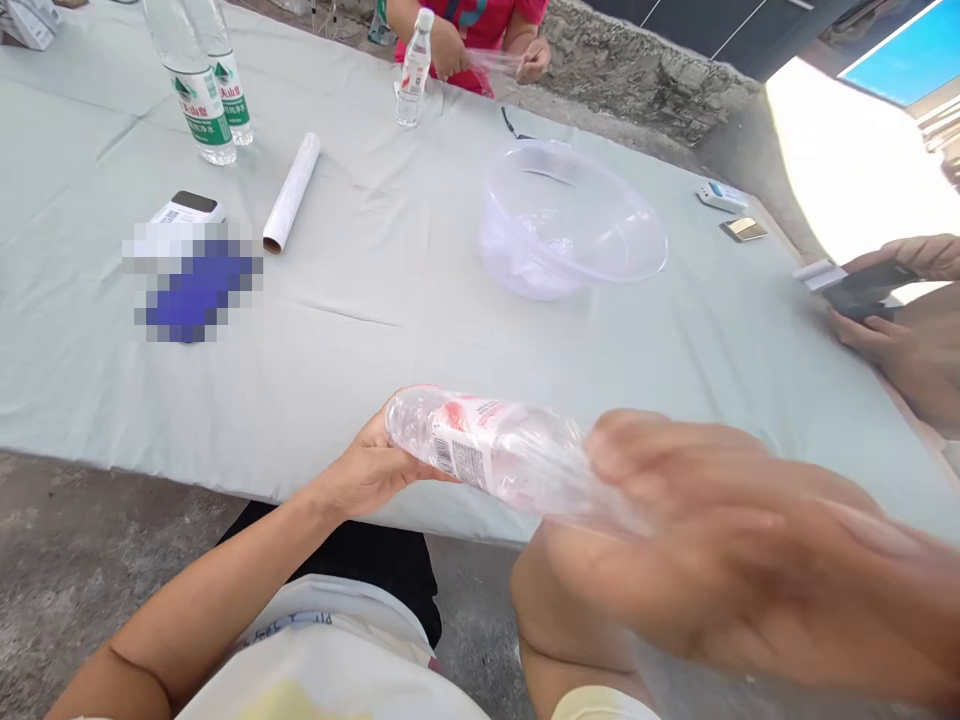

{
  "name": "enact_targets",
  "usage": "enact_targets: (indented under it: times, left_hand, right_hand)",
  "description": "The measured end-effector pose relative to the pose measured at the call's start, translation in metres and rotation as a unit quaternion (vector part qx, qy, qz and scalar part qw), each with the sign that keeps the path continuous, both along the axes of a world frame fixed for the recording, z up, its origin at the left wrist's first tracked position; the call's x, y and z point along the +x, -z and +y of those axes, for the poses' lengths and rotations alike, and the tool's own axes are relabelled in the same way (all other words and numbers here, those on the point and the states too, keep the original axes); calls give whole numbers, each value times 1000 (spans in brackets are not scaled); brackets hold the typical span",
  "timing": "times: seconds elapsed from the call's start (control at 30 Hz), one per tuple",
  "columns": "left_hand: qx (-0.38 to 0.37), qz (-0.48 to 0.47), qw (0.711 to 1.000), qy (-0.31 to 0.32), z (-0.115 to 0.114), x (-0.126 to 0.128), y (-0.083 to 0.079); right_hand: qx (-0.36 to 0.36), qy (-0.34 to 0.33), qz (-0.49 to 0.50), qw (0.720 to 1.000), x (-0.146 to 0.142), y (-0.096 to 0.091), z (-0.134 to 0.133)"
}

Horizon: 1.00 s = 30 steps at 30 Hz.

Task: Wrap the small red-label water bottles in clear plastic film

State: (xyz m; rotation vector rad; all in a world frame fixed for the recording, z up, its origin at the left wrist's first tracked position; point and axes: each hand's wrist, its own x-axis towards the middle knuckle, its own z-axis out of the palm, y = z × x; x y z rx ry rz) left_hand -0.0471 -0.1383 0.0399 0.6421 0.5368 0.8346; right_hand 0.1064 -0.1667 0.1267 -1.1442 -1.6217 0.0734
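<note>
A clear plastic bottle (480, 450) with a pink and white label lies sideways in the air at the table's near edge. My left hand (371, 465) grips its bottom end. My right hand (712, 530) is at its other end, large and smeared by motion, with thin clear film (592, 495) around the bottle there. Whether the right fingers are closed does not show.
On the pale tablecloth (360, 330) stand a clear bowl (570, 220), a film roll (292, 190), two water bottles (202, 90), a small bottle (415, 70) and small devices. A person in red (480, 40) sits opposite. Another person's hands (900, 320) hold a phone at right.
</note>
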Motion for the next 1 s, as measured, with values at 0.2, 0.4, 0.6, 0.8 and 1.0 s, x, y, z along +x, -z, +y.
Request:
enact_targets:
  times: [0.2, 0.4, 0.6, 0.8, 1.0]
  left_hand:
    - [-63, -127, 988, -69, 42, -18, -12]
    - [-93, -161, 975, -119, 93, -11, 16]
    - [-135, -154, 977, -57, 104, -8, 41]
    - [-151, -89, 984, -8, 108, -8, 48]
    - [-134, -93, 987, 12, 109, -9, 51]
  right_hand:
    - [36, -118, 109, 986, -15, -9, 26]
    - [5, -175, 135, 975, -35, 21, 72]
    - [-90, -116, 127, 981, -27, 30, 170]
    - [-90, -74, -12, 993, -13, 36, 340]
    - [-87, -26, -105, 990, -17, 45, 446]
